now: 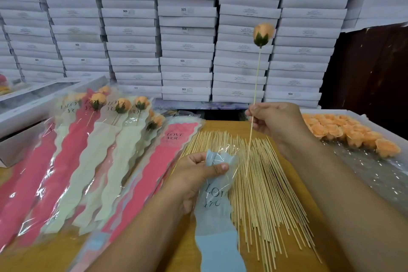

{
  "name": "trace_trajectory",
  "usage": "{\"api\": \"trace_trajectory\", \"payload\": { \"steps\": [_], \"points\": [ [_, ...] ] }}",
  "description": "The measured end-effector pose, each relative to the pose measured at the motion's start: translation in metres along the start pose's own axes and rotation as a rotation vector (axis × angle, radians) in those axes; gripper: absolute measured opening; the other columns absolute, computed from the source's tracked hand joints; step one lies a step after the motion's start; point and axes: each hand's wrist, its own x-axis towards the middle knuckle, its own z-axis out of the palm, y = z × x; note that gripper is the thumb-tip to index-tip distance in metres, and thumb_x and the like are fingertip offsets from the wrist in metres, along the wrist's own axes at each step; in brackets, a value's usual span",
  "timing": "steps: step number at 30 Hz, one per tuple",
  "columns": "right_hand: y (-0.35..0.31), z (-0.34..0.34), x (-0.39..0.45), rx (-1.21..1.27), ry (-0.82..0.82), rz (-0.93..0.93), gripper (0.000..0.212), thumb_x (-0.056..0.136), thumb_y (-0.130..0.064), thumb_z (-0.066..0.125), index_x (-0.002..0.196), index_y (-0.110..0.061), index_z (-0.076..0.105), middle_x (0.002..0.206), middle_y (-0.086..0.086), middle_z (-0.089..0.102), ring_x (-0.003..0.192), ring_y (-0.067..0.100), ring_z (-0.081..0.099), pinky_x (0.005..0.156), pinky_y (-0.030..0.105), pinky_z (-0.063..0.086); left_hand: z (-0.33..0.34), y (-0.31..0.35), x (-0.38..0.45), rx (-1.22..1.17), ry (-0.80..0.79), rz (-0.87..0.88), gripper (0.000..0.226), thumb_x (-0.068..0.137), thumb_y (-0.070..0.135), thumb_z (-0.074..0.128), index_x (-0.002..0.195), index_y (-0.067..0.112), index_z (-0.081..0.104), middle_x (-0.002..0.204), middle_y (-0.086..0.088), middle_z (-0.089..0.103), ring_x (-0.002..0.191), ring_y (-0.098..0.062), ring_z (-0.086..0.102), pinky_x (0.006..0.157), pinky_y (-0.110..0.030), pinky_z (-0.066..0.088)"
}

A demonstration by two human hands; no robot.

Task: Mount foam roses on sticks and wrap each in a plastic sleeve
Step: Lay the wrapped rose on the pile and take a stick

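Note:
My right hand (276, 121) pinches a thin wooden stick (256, 86) that stands nearly upright, with an orange foam rose (263, 33) mounted on its top end. The stick's lower tip hangs just above the open mouth of a light blue "LOVE YOU" plastic sleeve (217, 216). My left hand (198, 174) grips that sleeve near its top, thumb across the clear film. Beneath both hands lies a spread pile of bare sticks (269, 194) on the wooden table (176, 256).
Several wrapped roses in pink and pale green sleeves (95, 150) lie fanned at the left. A stack of unused sleeves (174, 139) sits beside the sticks. A tray of loose orange rose heads (351, 132) is at the right. White boxes (187, 28) are stacked behind.

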Motion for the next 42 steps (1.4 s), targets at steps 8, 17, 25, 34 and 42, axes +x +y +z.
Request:
{"api": "trace_trajectory", "payload": {
  "steps": [8,17,25,34,42],
  "points": [
    [-0.032,-0.005,0.01,0.007,0.127,-0.14,0.011,0.092,-0.001,0.066,0.084,-0.007,0.071,0.086,0.008,0.072,0.062,0.009,0.065,0.059,0.016,0.054,-0.002,-0.001,0.0,0.014,-0.017,-0.018,0.055,0.061,0.005,0.085,0.112,-0.005,0.068,0.094,-0.022,0.076,0.075,-0.031,0.075,0.062,-0.037,0.061],
    [-0.024,-0.003,0.015,-0.018,0.109,-0.107,0.013,0.093,-0.004,0.065,0.082,-0.009,0.07,0.09,0.009,0.072,0.068,0.011,0.066,0.062,0.018,0.057,0.0,0.0,-0.001,0.019,-0.029,-0.025,0.058,0.06,0.005,0.086,0.113,-0.004,0.067,0.092,-0.019,0.077,0.073,-0.028,0.075,0.058,-0.033,0.059],
    [-0.002,0.006,0.004,-0.027,0.038,-0.042,0.01,0.09,-0.002,0.069,0.081,-0.005,0.072,0.087,0.015,0.072,0.068,0.015,0.064,0.06,0.021,0.054,-0.001,0.001,-0.001,0.011,-0.023,-0.028,0.06,0.058,0.007,0.086,0.114,-0.004,0.067,0.095,-0.022,0.076,0.079,-0.033,0.075,0.065,-0.04,0.061],
    [0.018,0.017,-0.01,-0.013,-0.053,-0.006,0.016,0.089,-0.003,0.07,0.074,-0.008,0.074,0.07,0.007,0.073,0.062,0.012,0.067,0.057,0.02,0.056,0.0,0.0,-0.001,-0.031,-0.024,-0.005,0.028,0.084,0.01,0.076,0.109,-0.003,0.07,0.098,-0.021,0.076,0.079,-0.03,0.075,0.065,-0.036,0.062],
    [0.027,0.016,-0.014,-0.041,-0.065,0.015,0.013,0.088,-0.004,0.072,0.076,-0.009,0.077,0.077,0.01,0.074,0.067,0.016,0.067,0.059,0.022,0.056,0.001,-0.002,-0.001,-0.015,-0.111,0.014,0.009,0.08,0.009,0.08,0.089,0.009,0.079,0.095,-0.02,0.077,0.077,-0.029,0.076,0.063,-0.033,0.06]
  ]
}}
